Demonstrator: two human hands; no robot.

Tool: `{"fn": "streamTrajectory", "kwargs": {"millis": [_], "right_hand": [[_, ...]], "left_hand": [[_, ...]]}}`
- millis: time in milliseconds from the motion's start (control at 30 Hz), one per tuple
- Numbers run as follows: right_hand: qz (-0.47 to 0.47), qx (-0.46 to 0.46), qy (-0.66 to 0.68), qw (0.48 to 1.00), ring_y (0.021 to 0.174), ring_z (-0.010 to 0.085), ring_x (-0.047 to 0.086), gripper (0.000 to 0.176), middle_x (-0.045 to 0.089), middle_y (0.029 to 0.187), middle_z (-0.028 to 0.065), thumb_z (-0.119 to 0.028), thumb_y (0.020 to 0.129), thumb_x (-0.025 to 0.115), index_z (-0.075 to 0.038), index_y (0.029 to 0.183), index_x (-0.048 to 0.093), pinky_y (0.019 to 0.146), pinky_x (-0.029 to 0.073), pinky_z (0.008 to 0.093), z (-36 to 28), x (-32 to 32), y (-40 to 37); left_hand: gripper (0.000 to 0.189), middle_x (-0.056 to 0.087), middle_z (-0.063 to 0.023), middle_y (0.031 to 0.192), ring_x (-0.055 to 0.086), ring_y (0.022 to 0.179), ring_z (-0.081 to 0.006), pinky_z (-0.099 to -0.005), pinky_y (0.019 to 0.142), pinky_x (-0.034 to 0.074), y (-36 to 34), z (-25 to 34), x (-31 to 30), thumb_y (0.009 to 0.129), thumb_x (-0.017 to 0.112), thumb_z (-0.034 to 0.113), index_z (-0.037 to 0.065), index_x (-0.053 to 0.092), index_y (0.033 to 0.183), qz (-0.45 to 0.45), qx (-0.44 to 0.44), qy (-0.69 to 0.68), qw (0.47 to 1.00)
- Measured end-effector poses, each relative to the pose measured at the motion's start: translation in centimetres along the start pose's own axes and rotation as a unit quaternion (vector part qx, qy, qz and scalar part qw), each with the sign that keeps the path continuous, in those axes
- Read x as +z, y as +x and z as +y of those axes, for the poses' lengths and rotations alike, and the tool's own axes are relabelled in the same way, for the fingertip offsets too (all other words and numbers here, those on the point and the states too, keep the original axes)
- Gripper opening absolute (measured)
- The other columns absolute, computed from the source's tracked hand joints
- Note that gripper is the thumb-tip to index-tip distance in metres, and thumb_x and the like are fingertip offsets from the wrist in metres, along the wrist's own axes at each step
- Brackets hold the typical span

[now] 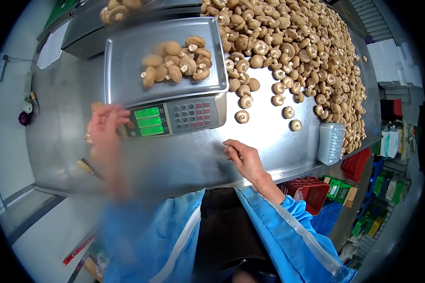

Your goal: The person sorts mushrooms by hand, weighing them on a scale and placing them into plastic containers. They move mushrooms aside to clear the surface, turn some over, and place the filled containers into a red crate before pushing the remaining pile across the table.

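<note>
A digital scale (193,115) with lit green displays stands on the steel table, and its metal tray (123,70) bears a small heap of brown mushrooms (186,65). My left hand (106,125), smeared by motion, is at the left end of the scale's display panel. Beside it a mushroom (97,106) partly shows; whether the fingers hold anything cannot be made out. Over the table, right of and below the keypad, is my right hand (244,159). Its fingers are curled together, with nothing visible in them.
A large pile of mushrooms (293,42) covers the table's far right, with several loose ones at its edge. Stacked clear plastic trays (331,144) stand near the right edge. A knife with a pale handle (84,165) lies front left. Red crates (309,193) stand below the table.
</note>
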State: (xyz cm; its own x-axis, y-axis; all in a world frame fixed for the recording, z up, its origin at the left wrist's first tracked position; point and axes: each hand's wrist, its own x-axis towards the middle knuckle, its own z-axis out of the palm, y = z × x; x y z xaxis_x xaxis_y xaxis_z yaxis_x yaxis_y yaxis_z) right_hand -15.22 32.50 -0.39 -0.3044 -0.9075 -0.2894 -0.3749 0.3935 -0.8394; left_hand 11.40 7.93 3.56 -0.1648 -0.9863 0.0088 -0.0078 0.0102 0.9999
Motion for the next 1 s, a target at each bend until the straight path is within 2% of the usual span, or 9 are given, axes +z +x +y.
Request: {"fn": "streamTrajectory", "kwargs": {"millis": [100,233,333,433,467,500,567,867,1000], "right_hand": [[0.001,0.024,-0.002,1.000,0.074,0.0260,0.069,0.019,0.069,0.083,0.0135,-0.009,0.097,0.054,-0.004,0.113,0.064,0.070,0.054,0.0341,1.4,-1.0,-1.2],[-0.003,0.038,-0.032,0.999,0.069,0.0295,0.067,0.019,0.067,0.076,0.0138,-0.016,0.098,0.054,-0.005,0.110,0.064,0.067,0.052,0.0375,5.1,-2.2,-3.5],[0.033,0.049,-0.037,0.998,0.072,0.0349,0.065,0.017,0.066,0.074,0.0139,-0.020,0.096,0.055,-0.007,0.103,0.065,0.067,0.052,0.0417,8.1,-3.3,-6.5],[0.103,0.059,-0.048,0.992,0.079,0.0355,0.065,0.016,0.068,0.085,0.0149,-0.020,0.095,0.055,-0.008,0.101,0.064,0.071,0.052,0.0422,10.5,-5.8,-9.9],[0.119,0.067,-0.063,0.989,0.080,0.0359,0.065,0.016,0.068,0.088,0.0138,-0.020,0.095,0.054,-0.009,0.100,0.064,0.072,0.052,0.0431,11.7,-6.0,-10.6],[0.148,0.041,-0.079,0.985,0.080,0.0358,0.065,0.015,0.067,0.088,0.0134,-0.019,0.095,0.054,-0.009,0.100,0.064,0.071,0.052,0.0435,13.0,-6.0,-11.1],[0.204,-0.004,-0.091,0.975,0.078,0.0354,0.065,0.014,0.067,0.088,0.0127,-0.021,0.093,0.056,-0.011,0.098,0.064,0.069,0.052,0.0455,14.0,-6.5,-11.6],[0.169,-0.086,-0.136,0.973,0.070,0.0301,0.065,0.014,0.062,0.074,0.0089,-0.023,0.088,0.060,-0.009,0.088,0.059,0.058,0.052,0.0434,16.7,-6.0,-11.0],[0.147,-0.118,-0.128,0.974,0.069,0.0298,0.065,0.015,0.062,0.072,0.0101,-0.021,0.086,0.060,-0.007,0.081,0.057,0.057,0.051,0.0420,17.2,-5.8,-11.0]], "left_hand": [[0.015,0.067,-0.0138,0.101,0.068,0.085,-0.0178,-0.0257,0.074,0.056,-1.9,-0.7,1.4,0.098,0.051,0.002,-0.002,0.058,0.111,0.000,-0.022,0.055,0.998],[0.013,0.066,-0.0081,0.095,0.066,0.079,-0.0154,-0.0260,0.069,0.055,-8.8,-3.3,5.1,0.095,0.052,0.002,0.002,0.060,0.106,-0.137,-0.045,0.182,0.973],[0.013,0.067,-0.0074,0.094,0.065,0.080,-0.0139,-0.0277,0.071,0.053,-16.3,-6.9,6.7,0.095,0.053,0.002,0.003,0.059,0.105,-0.247,-0.175,0.148,0.942],[0.013,0.068,-0.0068,0.087,0.064,0.074,-0.0124,-0.0274,0.068,0.053,-22.5,-13.6,3.2,0.095,0.053,0.001,0.003,0.061,0.105,-0.335,0.058,0.266,0.902],[0.012,0.068,-0.0079,0.083,0.063,0.071,-0.0112,-0.0262,0.066,0.052,-23.8,-14.9,2.4,0.095,0.053,0.001,0.003,0.061,0.104,-0.280,-0.053,0.228,0.931],[0.020,0.066,-0.0091,0.088,0.062,0.079,-0.0207,-0.0350,0.074,0.049,-23.9,-12.7,3.1,0.095,0.049,0.012,0.004,0.065,0.105,-0.258,-0.173,0.281,0.908],[0.016,0.066,-0.0087,0.083,0.063,0.078,-0.0193,-0.0348,0.070,0.049,-24.0,-11.5,4.1,0.094,0.052,0.010,0.003,0.065,0.100,-0.250,-0.118,0.313,0.909],[0.012,0.062,-0.0133,0.084,0.059,0.079,-0.0199,-0.0324,0.070,0.048,-23.6,-11.1,7.7,0.092,0.052,0.004,-0.002,0.061,0.097,-0.230,-0.013,0.395,0.889],[0.034,0.062,-0.0260,0.113,0.057,0.107,-0.0414,-0.0422,0.096,0.045,-24.5,-6.0,11.6,0.094,0.059,0.023,-0.004,0.061,0.114,-0.236,-0.100,0.495,0.830]]}}
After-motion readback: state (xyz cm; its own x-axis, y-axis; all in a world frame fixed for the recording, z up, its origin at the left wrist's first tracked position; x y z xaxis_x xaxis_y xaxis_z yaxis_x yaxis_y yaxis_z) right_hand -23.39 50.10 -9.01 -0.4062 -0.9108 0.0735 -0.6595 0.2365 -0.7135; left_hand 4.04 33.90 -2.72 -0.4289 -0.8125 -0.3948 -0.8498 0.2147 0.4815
